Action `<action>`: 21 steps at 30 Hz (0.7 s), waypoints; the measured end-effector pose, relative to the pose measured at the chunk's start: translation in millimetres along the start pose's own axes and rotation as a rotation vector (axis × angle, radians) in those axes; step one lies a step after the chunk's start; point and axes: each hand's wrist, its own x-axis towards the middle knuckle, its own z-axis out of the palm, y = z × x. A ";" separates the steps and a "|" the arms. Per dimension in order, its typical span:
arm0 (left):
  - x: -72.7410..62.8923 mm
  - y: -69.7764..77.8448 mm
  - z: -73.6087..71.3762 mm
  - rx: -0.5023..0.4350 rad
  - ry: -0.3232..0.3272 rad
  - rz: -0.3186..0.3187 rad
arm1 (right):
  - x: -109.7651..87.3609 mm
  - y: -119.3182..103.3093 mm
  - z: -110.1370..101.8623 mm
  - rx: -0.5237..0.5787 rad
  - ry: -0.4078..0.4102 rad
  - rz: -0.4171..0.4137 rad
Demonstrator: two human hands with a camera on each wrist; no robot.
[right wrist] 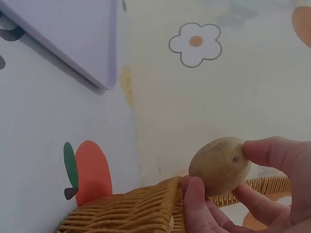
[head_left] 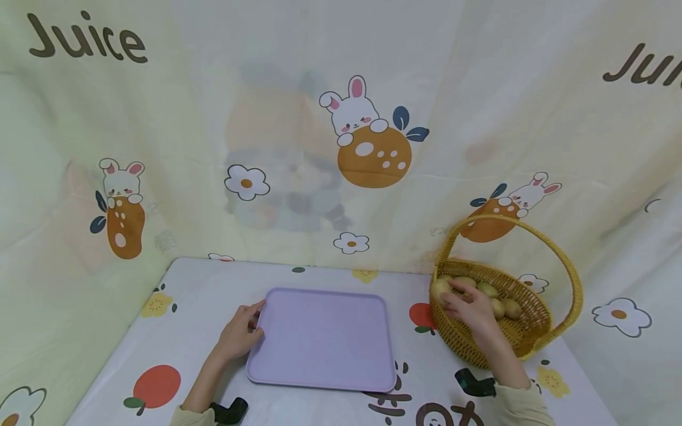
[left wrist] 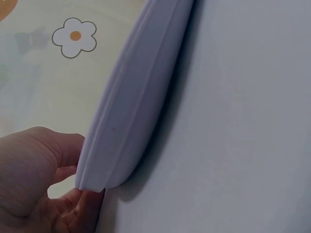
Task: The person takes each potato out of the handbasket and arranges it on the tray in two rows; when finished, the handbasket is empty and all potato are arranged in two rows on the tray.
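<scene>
A pale purple tray (head_left: pixel 326 340) lies flat on the table. At its left edge my left hand (head_left: pixel 238 336) grips the rim; in the left wrist view the thumb (left wrist: pixel 68 148) meets the tray's side (left wrist: pixel 131 97), while the other fingers are partly hidden. My right hand (head_left: pixel 474 310) is over the left side of a wicker basket (head_left: pixel 462 342) and pinches a potato (right wrist: pixel 221 166) between thumb and fingers, just above the basket rim. Several more potatoes (head_left: pixel 511 308) lie inside the basket, partly covered by that hand.
The basket's tall arched handle (head_left: pixel 567 266) rises over its right side. A printed cloth (head_left: pixel 298 236) hangs behind the table. The white tablecloth (head_left: pixel 213 284) carries fruit prints, with a red one (head_left: pixel 421 316) between tray and basket.
</scene>
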 end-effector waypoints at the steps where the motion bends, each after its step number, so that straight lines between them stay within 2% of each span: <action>1: 0.0 0.0 0.0 0.000 0.000 0.000 | 0.3 0.0 0.9 -0.001 0.001 -0.002; 14: -0.9 1.4 -0.8 0.003 0.006 0.004 | 5.0 -2.1 18.1 0.011 -0.048 -0.009; 21: -1.1 2.8 -0.6 0.007 0.007 0.003 | 6.8 -3.6 31.9 0.018 -0.044 -0.010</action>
